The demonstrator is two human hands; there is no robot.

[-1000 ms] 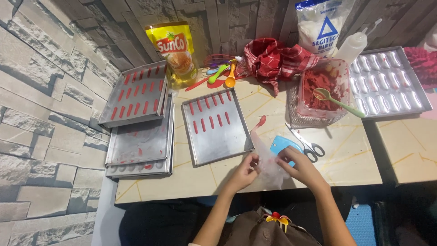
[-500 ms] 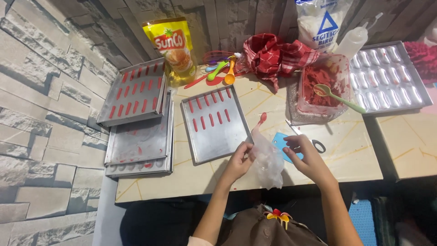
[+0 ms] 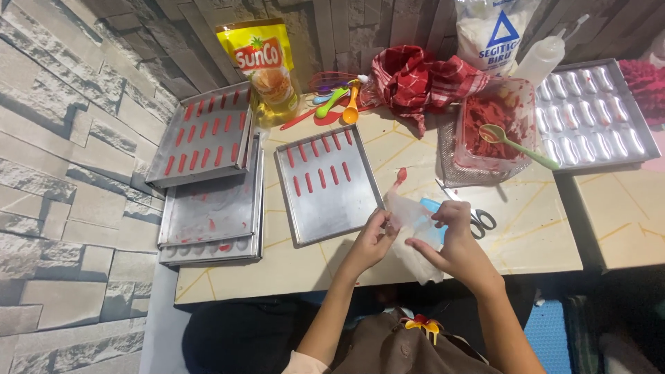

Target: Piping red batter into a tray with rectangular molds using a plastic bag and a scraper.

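My left hand (image 3: 373,239) and my right hand (image 3: 451,239) both grip a clear plastic piping bag (image 3: 415,221) with a red-stained tip, held over the table's near edge. Just left of the hands lies a metal tray (image 3: 325,208) with two rows of short red dough strips piped on it. A clear tub (image 3: 495,128) of red dough with a green spoon (image 3: 516,142) in it stands at the back right. Scissors (image 3: 478,220) lie just right of my right hand.
A stack of metal trays (image 3: 208,208) sits at the left, the top one with red strips. A moulded tray (image 3: 596,111) lies far right. At the back are a yellow oil pouch (image 3: 263,62), coloured spoons (image 3: 336,100), a red cloth (image 3: 415,79), a flour bag (image 3: 492,31) and a squeeze bottle (image 3: 540,59).
Both hands have lifted the piping bag slightly and shifted their grip on it. Nothing else on the table has moved.
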